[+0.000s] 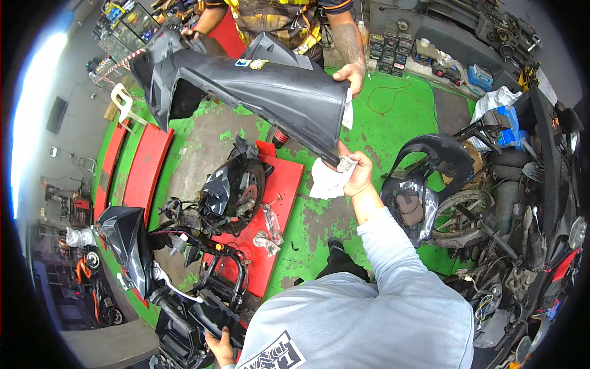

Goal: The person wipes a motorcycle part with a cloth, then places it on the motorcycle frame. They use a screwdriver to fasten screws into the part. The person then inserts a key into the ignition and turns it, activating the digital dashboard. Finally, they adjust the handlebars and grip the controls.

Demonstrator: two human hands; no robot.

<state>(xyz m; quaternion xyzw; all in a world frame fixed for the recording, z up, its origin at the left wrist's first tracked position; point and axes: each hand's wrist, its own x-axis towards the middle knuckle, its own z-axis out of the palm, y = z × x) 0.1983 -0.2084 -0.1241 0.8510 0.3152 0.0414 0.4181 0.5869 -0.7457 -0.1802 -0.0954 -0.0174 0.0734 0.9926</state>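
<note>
Nearest, the person's pale grey shirt (pixel 369 307) is bearing a dark rectangular patch (pixel 275 352) with white lettering. The left grip (pixel 221 348) is resting low beside a stripped motorcycle frame (pixel 232 273); its fingers are bending by the dark bodywork, but partly hidden at the rim, so I cannot tell how far closed it is or whether it is holding anything.

Farther out, the right grip (pixel 359 174) is closing on a crumpled white cloth (pixel 329 181) at the lower corner of a large black panel (pixel 270 86). The panel is hanging above the floor between the person and a co-worker, whose left hand (pixel 351 76) is grasping its upper corner. Small blue and yellow stickers (pixel 251 64) are showing on its top edge, their print too small to read.

Below, the green floor (pixel 393 92) is flaking to grey, and a red platform (pixel 287 184) is carrying motorcycle parts. Beyond, a white chair (pixel 125 103) is standing near red ramps (pixel 147 163), and dark boxes (pixel 393 46) are lining the far side.
</note>
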